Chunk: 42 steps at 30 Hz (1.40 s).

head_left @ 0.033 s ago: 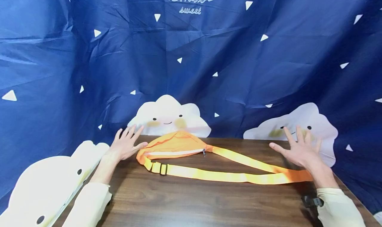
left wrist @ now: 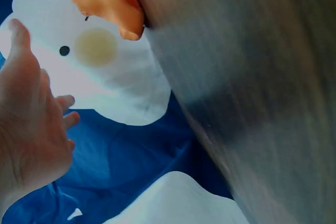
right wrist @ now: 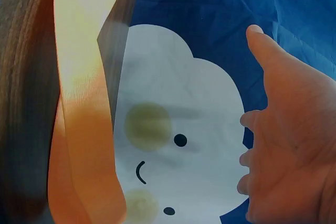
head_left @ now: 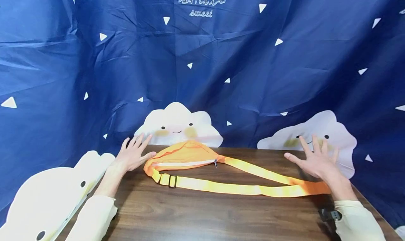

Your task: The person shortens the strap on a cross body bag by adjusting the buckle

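Orange waist bag (head_left: 186,153) sits nearest the left hand (head_left: 130,159), whose fingers are straight and fanned apart, thumb stretched out sideways, gripping nothing. Head view has the thumb tip overlapping the bag's left end; left wrist view shows a gap between them, so no contact. Right hand (head_left: 319,163) likewise: fingers spread, thumb pointing inward, palm holding nothing; right wrist view puts it apart from the strap (head_left: 234,188). Bag lies on the brown wooden table (head_left: 221,220), between the hands but closer to the left, near the far edge. White zip (head_left: 186,163) runs along its front, metal puller (head_left: 216,163) at the right end. Strap loops out rightward, bright yellow to orange, ending by the right wrist, where the forearm overlaps it. Black buckle (head_left: 172,181) on the strap near the bag's left end. Cream sleeves (head_left: 95,214) on both arms, black device (head_left: 336,215) at the right cuff. Behind: blue backdrop (head_left: 202,82), white triangles, smiling white clouds (head_left: 178,119), "smile sweet" lettering (head_left: 202,1) up top.
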{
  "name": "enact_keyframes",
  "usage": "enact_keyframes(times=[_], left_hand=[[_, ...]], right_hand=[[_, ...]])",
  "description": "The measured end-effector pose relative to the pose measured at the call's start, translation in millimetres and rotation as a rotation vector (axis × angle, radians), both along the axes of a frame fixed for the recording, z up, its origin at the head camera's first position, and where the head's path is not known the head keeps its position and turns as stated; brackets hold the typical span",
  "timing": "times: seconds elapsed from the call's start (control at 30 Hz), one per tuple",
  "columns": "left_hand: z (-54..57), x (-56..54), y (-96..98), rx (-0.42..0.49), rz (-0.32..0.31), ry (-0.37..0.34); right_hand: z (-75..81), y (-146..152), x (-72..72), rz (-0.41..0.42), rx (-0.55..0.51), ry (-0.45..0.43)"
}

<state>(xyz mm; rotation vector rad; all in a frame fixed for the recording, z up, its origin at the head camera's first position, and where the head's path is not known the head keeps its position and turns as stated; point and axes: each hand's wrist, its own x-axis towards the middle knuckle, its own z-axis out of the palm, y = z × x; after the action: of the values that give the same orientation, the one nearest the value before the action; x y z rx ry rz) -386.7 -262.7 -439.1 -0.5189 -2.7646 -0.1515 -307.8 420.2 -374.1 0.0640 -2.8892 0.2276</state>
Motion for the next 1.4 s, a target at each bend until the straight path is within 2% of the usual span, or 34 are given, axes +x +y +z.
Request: enact_keyframes(times=[0.17, 0.23, 0.3, 0.4, 0.5, 0.57, 0.67, 0.77, 0.87, 0.93, 1.07, 1.2, 1.3, 1.4], left_hand=[[1.0, 1.7, 8.7, 0.041, -0.067, 0.046], [6.3, 5.9, 16.8, 0.081, -0.122, 0.057], [13.0, 12.6, 27.2, 0.116, -0.191, 0.037], [21.2, 24.7, 45.7, 0.142, -0.319, -0.110], [25.8, 35.5, 63.6, 0.082, -0.400, -0.277], [27.2, 41.5, 74.8, 0.007, -0.421, -0.329], [28.8, 51.1, 89.9, -0.084, -0.407, -0.348], [26.3, 58.4, 101.9, -0.138, -0.385, -0.375], [22.5, 61.8, 109.9, -0.172, -0.376, -0.368], [21.0, 61.5, 114.0, -0.183, -0.392, -0.345], [23.8, 59.0, 121.1, -0.122, -0.485, -0.321], [36.0, 58.5, 132.1, -0.028, -0.567, -0.296], [48.8, 59.8, 145.4, 0.042, -0.621, -0.246], [63.2, 60.1, 160.1, 0.137, -0.720, -0.193]], right_hand=[[5.2, -4, -0.5, 0.016, 0.018, 0.015], [10.6, -7, -0.6, 0.040, 0.025, 0.063], [17.2, -13, 0.5, 0.077, 0.025, 0.118], [26.4, -24, 4.8, 0.154, 0.014, 0.185], [31.1, -36, 8.0, 0.231, -0.010, 0.187], [30.5, -42, 7.3, 0.271, -0.017, 0.181], [27.9, -50, 5.3, 0.304, -0.014, 0.168], [26.5, -57, 5.5, 0.322, -0.012, 0.155], [27.6, -64, 7.3, 0.337, -0.020, 0.139], [28.9, -70, 8.5, 0.355, -0.034, 0.136], [30.9, -90, 9.8, 0.442, -0.096, 0.123], [33.4, -126, 11.6, 0.569, -0.189, 0.058], [35.8, -160, 15.8, 0.622, -0.245, -0.003], [35.4, -193, 16.1, 0.680, -0.320, -0.058]])
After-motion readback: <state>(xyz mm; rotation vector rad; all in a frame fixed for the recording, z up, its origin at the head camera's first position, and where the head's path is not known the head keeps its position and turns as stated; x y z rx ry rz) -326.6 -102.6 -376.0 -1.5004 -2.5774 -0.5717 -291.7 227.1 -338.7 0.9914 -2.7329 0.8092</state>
